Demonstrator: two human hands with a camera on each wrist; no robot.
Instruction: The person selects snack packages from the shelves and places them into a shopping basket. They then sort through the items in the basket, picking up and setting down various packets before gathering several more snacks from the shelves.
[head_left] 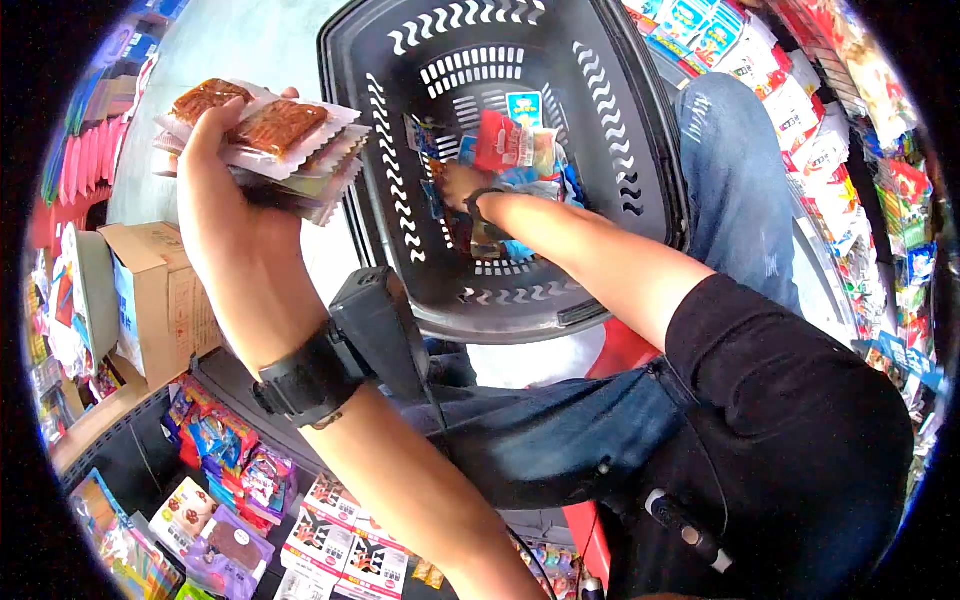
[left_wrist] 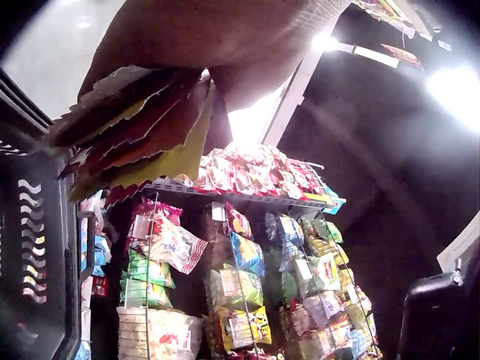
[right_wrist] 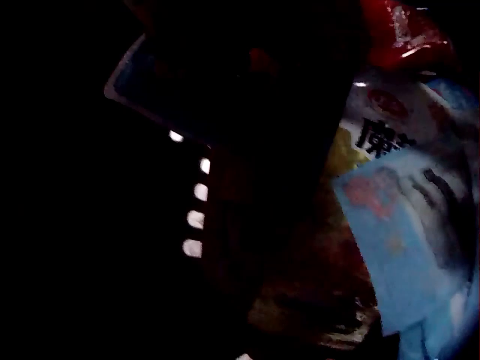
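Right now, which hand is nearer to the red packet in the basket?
Right. The right hand is inside the basket, near the red packet; the left hand is outside.

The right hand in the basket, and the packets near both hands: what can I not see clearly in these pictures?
Head view: whether the right hand holds anything; packets crowd its fingers, which look too small to read.
Right wrist view: that hand's outline, lost in darkness.
Head view: most fingers of the left hand, hidden behind the packet stack.
Head view: what lies lowest in the basket, covered by upper packets.
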